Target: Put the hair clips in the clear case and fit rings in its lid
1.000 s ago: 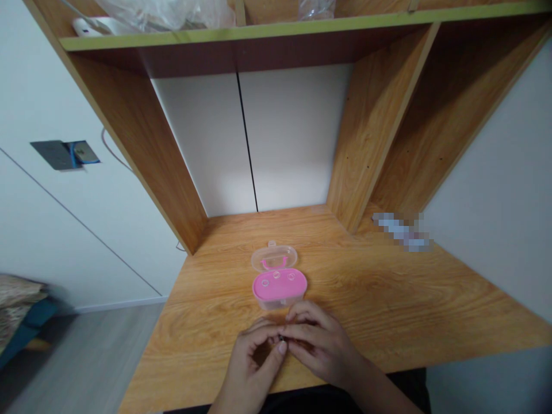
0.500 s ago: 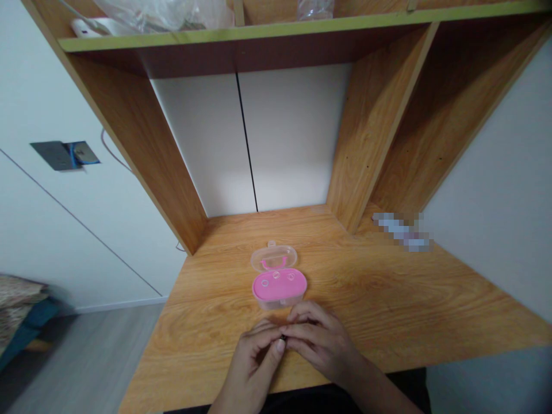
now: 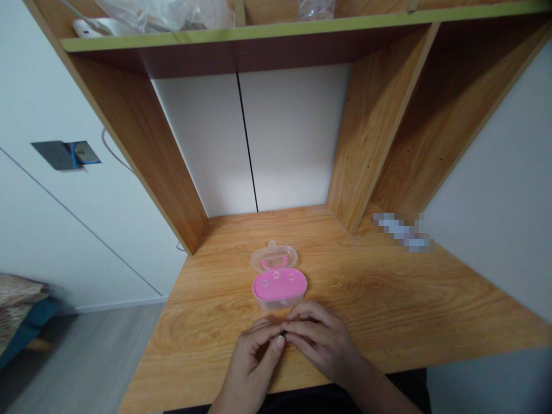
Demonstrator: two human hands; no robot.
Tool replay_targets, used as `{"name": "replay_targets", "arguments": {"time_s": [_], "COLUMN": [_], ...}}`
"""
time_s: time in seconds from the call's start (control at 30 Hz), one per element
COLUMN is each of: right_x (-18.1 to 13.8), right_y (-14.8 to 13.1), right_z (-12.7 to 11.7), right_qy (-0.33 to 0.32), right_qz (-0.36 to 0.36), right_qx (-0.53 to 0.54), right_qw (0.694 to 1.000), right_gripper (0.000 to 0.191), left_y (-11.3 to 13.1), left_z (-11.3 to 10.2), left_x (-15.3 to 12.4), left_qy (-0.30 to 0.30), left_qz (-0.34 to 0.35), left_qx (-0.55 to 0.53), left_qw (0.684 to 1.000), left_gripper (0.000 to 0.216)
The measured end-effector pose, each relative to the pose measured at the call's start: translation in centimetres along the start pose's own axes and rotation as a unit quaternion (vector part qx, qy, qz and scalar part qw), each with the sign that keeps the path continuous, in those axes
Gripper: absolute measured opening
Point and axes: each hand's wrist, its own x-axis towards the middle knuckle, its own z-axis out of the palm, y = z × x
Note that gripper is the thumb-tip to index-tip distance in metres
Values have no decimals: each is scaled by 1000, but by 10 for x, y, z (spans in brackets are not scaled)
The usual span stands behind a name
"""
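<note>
Near the front of the desk, my left hand point(image 3: 257, 352) and my right hand point(image 3: 319, 339) meet fingertip to fingertip. Between them is a small dark object point(image 3: 283, 333), mostly covered by the fingers and too small to name. The left thumb and index finger pinch it from one side, and the right fingertips close on it from the other. Just beyond the hands stands an oval plastic box point(image 3: 279, 286) with a pink tray on top. On that tray lie several small light rings point(image 3: 276, 275). Its clear lid point(image 3: 275, 258), with a pink handle, lies folded back behind it.
The wooden desk point(image 3: 207, 322) runs under a shelf point(image 3: 259, 29) holding plastic bags point(image 3: 168, 14). Upright panels point(image 3: 379, 132) rise at the back. A blurred-out item point(image 3: 403, 233) lies at the right rear. A wall socket point(image 3: 54, 155) is at far left.
Both hands stay almost in place. The fingertips shift slightly around the small dark object, and less of it shows now. The box and lid have not moved.
</note>
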Motion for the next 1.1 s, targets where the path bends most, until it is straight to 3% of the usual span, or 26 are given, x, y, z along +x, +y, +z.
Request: {"name": "replay_targets", "arguments": {"time_s": [0.5, 1.1], "right_x": [-2, 0], "right_y": [0, -7], "right_z": [-1, -3], "right_qy": [-19, -8], "right_qz": [-20, -26], "right_qx": [-62, -99], "right_qw": [998, 995], "right_gripper": [19, 18], "left_y": [-17, -15], "left_z": [1, 1], "left_x": [-1, -1], "left_qy": [59, 88], "left_qz": [-22, -21], "left_qx": [-20, -55], "left_qw": [998, 994], "left_gripper": [23, 20]}}
